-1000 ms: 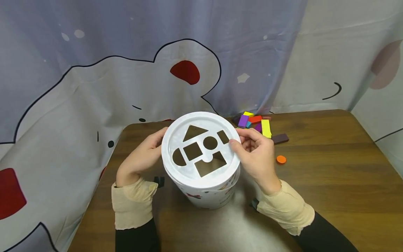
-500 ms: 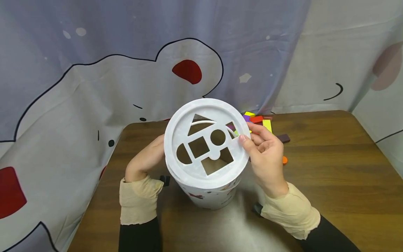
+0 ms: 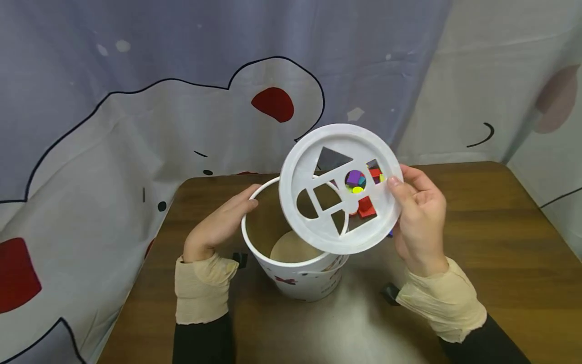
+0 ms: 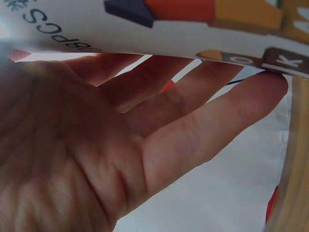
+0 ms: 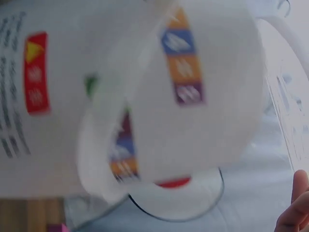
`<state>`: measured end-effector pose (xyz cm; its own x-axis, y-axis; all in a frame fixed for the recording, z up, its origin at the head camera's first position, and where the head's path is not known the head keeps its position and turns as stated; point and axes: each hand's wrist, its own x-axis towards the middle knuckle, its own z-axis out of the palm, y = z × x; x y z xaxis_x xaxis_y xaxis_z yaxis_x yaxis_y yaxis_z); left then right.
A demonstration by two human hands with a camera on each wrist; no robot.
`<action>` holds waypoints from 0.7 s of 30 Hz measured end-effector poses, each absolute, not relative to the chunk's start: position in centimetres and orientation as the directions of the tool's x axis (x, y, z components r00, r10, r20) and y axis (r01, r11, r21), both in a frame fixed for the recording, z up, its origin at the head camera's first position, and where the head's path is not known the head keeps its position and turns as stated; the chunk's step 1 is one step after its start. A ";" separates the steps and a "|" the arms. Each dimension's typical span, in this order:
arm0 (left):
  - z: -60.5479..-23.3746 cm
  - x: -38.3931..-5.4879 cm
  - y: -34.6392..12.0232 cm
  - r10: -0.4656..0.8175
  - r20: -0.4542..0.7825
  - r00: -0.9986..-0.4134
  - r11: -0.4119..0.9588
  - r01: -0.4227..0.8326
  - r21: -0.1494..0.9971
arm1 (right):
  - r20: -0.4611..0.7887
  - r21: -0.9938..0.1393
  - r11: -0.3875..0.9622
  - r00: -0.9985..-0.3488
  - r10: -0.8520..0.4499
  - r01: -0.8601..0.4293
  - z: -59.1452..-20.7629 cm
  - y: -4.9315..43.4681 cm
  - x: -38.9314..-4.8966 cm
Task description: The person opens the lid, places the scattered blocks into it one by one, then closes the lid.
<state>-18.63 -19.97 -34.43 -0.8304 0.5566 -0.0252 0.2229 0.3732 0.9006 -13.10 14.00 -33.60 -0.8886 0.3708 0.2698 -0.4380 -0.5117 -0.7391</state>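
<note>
A white plastic bucket [image 3: 309,288] with printed pictures stands upright on the table, its round mouth uncovered on the left and its pale floor in sight. My left hand [image 3: 220,227] rests against its left side, thumb at the rim. In the left wrist view the fingers [image 4: 193,130] lie extended along the printed wall. My right hand [image 3: 423,222] pinches the right edge of the white lid [image 3: 364,149], thumb on top. Triangle, square, round and other cutouts pierce the lid. It hangs tilted over the bucket's right part, hiding that rim. In the right wrist view, the bucket's wall and handle are blurred.
Colourful blocks lie on the wooden table [image 3: 500,253] behind the lid; a purple block [image 3: 352,178] and a red block [image 3: 366,208] show through its cutouts. A patterned curtain [image 3: 159,126] hangs along the table's back edge.
The lid has come up off the bucket and moved right with my right hand, tilting toward the camera. The bucket's mouth is now exposed; my left hand has shifted slightly right at its side.
</note>
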 end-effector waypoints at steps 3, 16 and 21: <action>-34.6 -18.6 -19.8 0.569 -0.026 -0.822 0.364 0.223 0.904 | 0.268 -0.710 -0.510 -0.856 0.442 -0.485 -33.3 16.0 -13.2; -34.7 -18.4 -20.2 0.507 -0.067 -0.859 0.497 0.228 0.837 | 0.234 -0.737 -0.313 -0.660 0.714 -0.599 -37.4 30.7 -10.3; -35.0 -18.2 -20.3 0.515 -0.059 -0.855 0.465 0.221 0.857 | 0.310 -0.951 0.231 -0.661 0.683 -0.207 -39.6 35.6 -7.7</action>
<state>-18.19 -20.31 -34.95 -0.8553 0.5148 -0.0589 0.2210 0.4654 0.8570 -7.71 35.59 -39.63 -0.6611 0.6832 0.3101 -0.2075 0.2307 -0.9506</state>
